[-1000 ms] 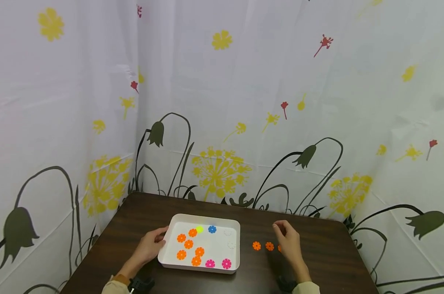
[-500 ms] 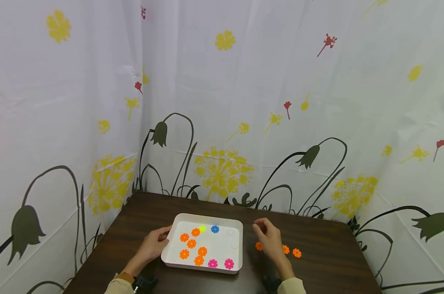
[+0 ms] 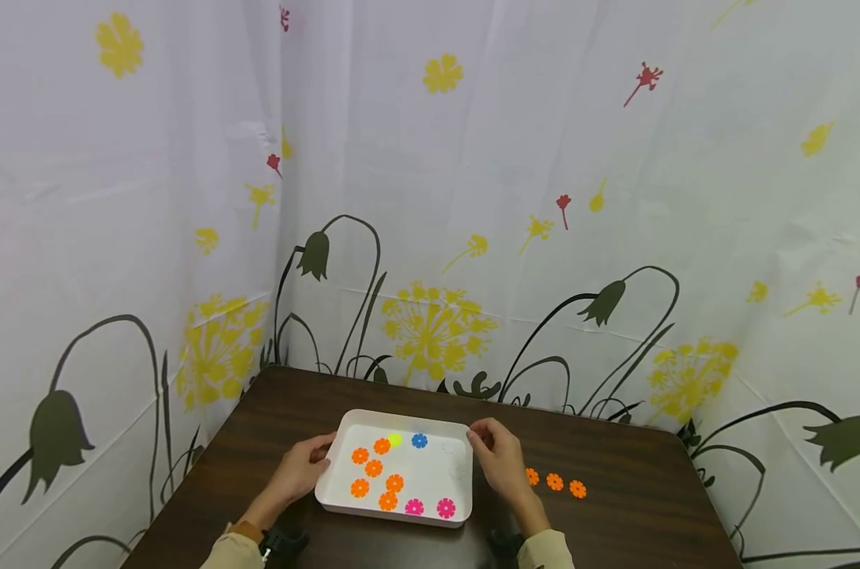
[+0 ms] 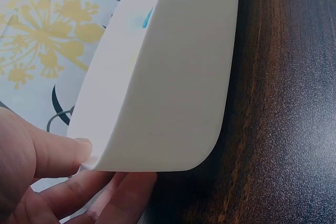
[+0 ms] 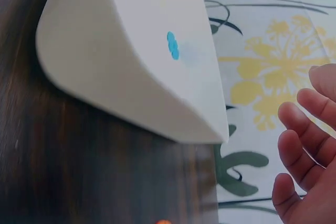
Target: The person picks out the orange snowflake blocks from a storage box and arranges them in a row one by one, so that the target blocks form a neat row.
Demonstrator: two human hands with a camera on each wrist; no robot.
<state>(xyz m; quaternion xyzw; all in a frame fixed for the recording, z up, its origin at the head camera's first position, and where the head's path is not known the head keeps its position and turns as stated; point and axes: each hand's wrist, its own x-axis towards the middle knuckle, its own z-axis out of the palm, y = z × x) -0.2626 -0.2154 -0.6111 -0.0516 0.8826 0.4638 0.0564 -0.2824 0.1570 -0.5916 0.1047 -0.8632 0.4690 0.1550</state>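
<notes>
My left hand grips the left rim of a white tray. In the left wrist view, its thumb rests on the tray's rim and its fingers lie below. Inside the tray are several orange flower-shaped discs, two pink discs, a blue disc, a yellow-green disc and faint clear discs. Beside the tray's right rim is my right hand. In the right wrist view its loosely bent fingers stand apart from the tray and hold nothing.
Three orange discs lie in a row on the dark wooden table, right of my right hand, the nearest partly covered by it. A white curtain with printed flowers hangs behind the table and along both sides.
My right hand has moved left, from over the row of orange discs to the tray's right rim, uncovering some discs and covering another. My left hand has stayed on the tray.
</notes>
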